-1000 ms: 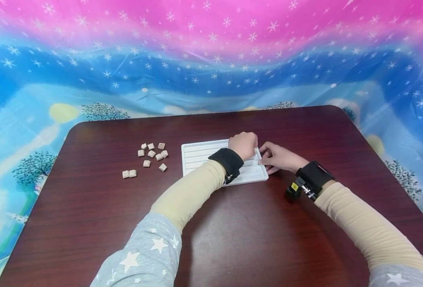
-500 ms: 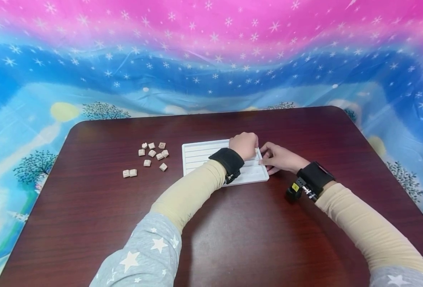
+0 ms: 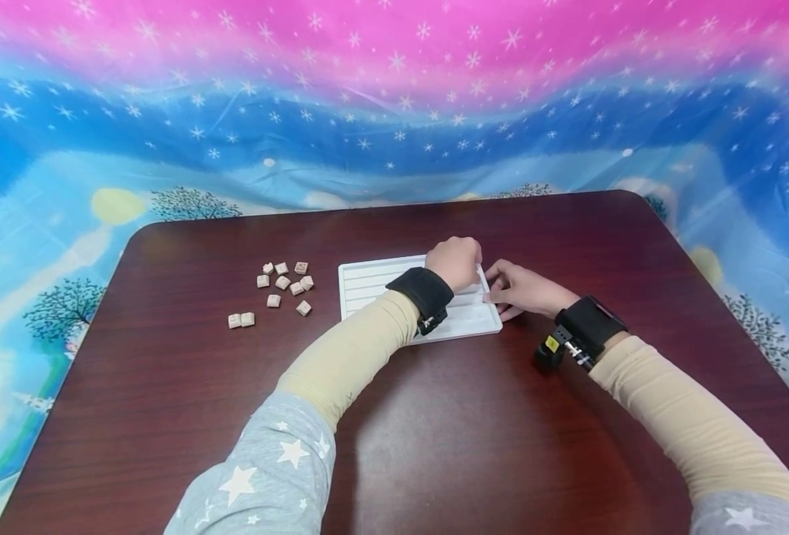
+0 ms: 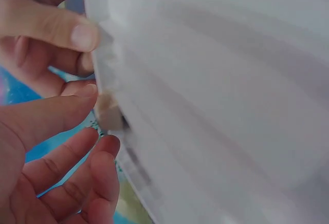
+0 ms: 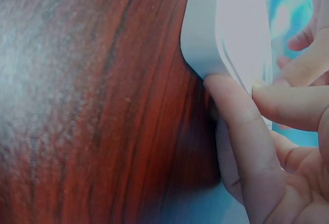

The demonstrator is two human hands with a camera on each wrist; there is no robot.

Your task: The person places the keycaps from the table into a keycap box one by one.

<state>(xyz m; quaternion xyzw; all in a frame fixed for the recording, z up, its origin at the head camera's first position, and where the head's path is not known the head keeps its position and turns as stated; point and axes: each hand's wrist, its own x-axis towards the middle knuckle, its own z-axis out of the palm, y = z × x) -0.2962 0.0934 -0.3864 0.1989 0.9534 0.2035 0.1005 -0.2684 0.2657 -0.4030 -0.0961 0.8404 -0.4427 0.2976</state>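
Observation:
A white tray [image 3: 468,321] with long parallel ridges lies at the middle of the table. My right hand [image 3: 527,288] grips its right edge, thumb on the rim and fingers along the outer side; the tray's corner [image 5: 205,49] shows in the right wrist view. My left hand [image 3: 453,264] reaches over the tray's right end, its back hiding the fingers in the head view. In the left wrist view, the left hand [image 4: 56,142] has thumb and fingertips around a small beige keycap [image 4: 109,113] that sits against the rim, just below the right thumb [image 4: 82,36].
Several loose beige keycaps [image 3: 282,282] lie scattered left of the tray, with a pair [image 3: 241,320] side by side nearer the front. The dark red wooden table [image 3: 434,431] has rounded far corners. A patterned cloth [image 3: 394,134] hangs behind it.
The head view has shifted slightly. Both hands stay at the tray's right edge with almost no change in pose, and the loose keycaps lie as before.

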